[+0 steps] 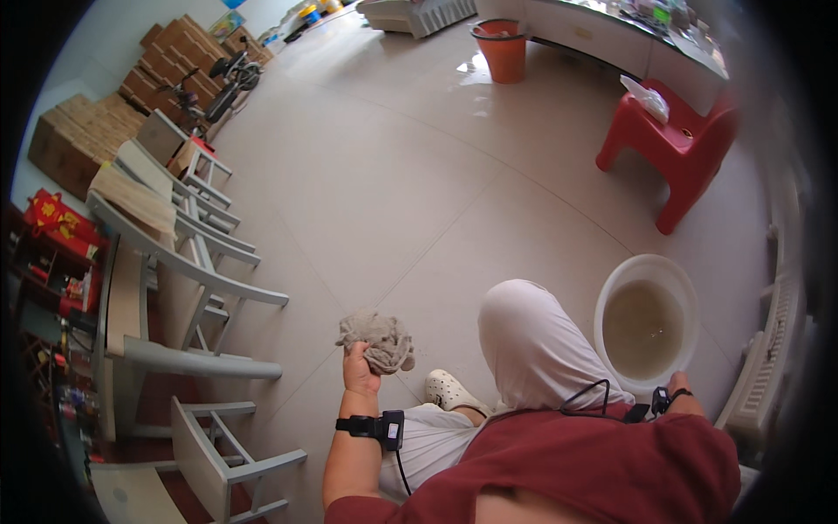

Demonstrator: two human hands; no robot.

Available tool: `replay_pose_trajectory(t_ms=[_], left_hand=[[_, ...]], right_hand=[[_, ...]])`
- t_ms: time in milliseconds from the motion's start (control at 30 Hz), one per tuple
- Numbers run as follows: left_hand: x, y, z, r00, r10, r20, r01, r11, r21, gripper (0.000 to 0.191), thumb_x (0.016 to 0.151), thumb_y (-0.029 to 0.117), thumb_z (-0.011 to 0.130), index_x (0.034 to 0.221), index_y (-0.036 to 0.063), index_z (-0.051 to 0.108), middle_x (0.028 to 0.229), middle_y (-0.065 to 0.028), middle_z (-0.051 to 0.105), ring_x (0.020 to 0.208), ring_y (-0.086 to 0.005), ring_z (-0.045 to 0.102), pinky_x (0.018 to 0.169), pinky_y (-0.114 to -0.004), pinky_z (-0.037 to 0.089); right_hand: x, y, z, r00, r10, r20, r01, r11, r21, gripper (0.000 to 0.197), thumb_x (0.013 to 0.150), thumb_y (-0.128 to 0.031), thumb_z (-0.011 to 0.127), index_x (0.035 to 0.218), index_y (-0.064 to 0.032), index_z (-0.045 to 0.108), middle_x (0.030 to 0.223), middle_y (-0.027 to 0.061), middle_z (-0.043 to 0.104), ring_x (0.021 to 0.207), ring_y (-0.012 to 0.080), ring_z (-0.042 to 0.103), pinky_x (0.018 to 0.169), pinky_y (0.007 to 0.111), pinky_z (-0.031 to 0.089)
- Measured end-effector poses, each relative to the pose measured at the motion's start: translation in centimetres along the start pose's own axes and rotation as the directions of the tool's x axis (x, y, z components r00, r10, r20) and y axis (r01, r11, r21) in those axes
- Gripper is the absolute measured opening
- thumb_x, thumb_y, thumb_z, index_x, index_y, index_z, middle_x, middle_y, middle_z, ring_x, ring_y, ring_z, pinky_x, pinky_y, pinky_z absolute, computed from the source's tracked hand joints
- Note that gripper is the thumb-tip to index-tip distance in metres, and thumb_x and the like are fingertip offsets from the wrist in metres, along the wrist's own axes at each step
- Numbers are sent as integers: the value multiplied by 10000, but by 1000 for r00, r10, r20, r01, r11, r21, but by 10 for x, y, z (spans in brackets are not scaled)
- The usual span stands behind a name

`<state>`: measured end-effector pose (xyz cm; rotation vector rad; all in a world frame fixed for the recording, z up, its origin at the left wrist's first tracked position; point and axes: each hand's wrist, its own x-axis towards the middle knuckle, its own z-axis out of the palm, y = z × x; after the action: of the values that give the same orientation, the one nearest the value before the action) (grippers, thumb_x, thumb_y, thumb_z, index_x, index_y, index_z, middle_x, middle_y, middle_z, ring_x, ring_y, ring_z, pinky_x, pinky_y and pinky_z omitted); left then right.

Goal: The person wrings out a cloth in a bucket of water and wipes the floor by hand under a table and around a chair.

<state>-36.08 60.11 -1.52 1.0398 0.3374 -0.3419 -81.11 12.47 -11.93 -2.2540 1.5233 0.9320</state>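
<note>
My left hand (361, 368) is closed around a crumpled grey-brown cloth (380, 342), above or on the tiled floor left of my feet. On my right stands a white plastic bucket (601, 327) with cloudy brownish water (641, 331) in it. My right hand (681, 385) is at the bucket's near rim. Its fingers are mostly hidden, so whether they grip the rim does not show. Between the two hands are my bent knee in light trousers (533, 327) and one cream clog (452, 391).
Grey chairs (239, 281) and a table (127, 301) line the left side. Cardboard boxes (177, 59) and an electric scooter (222, 98) are behind them. Ahead stand an orange bin (504, 59) and a red plastic stool (674, 141) holding a white packet (647, 101). A white radiator (759, 373) runs along the right.
</note>
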Motion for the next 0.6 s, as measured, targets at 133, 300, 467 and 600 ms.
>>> replay_pose_trajectory(t_ms=[133, 300, 467, 600], left_hand=[[-8, 4, 4, 999, 33, 37, -35, 999, 42, 394, 648, 11, 432, 1040, 38, 444, 972, -83, 515, 898, -234, 509, 771, -351, 436], [-9, -4, 41, 995, 59, 80, -65, 995, 76, 341, 679, 18, 426, 1018, 31, 459, 962, -86, 516, 894, -231, 511, 771, -347, 438], [-29, 25, 50, 989, 97, 114, -105, 992, 65, 416, 693, 4, 427, 1105, 53, 389, 1035, -57, 467, 947, -196, 472, 811, -330, 407], [-39, 35, 93, 965, 129, 231, -145, 988, 56, 400, 718, -6, 427, 1111, 53, 383, 1041, -60, 465, 959, -187, 463, 836, -318, 388]], right_hand=[[6, 2, 18, 996, -70, 63, 76, 993, -87, 305, 761, -161, 371, 942, 57, 484, 911, 187, 525, 828, 281, 497, 732, 371, 399], [139, 73, 42, 924, -195, -330, 187, 981, -54, 400, 797, -294, 379, 1037, 7, 488, 965, 144, 531, 876, 277, 479, 768, 344, 391], [60, -163, -135, 687, -369, -626, 712, 168, 682, 428, 799, -138, 466, 1187, -10, 339, 1166, 138, 410, 1076, 212, 390, 890, 297, 316], [-79, -319, -250, 483, -823, -299, 725, 184, 664, 470, 792, -348, 474, 1184, -108, 374, 1161, 117, 406, 1048, 224, 406, 835, 342, 374]])
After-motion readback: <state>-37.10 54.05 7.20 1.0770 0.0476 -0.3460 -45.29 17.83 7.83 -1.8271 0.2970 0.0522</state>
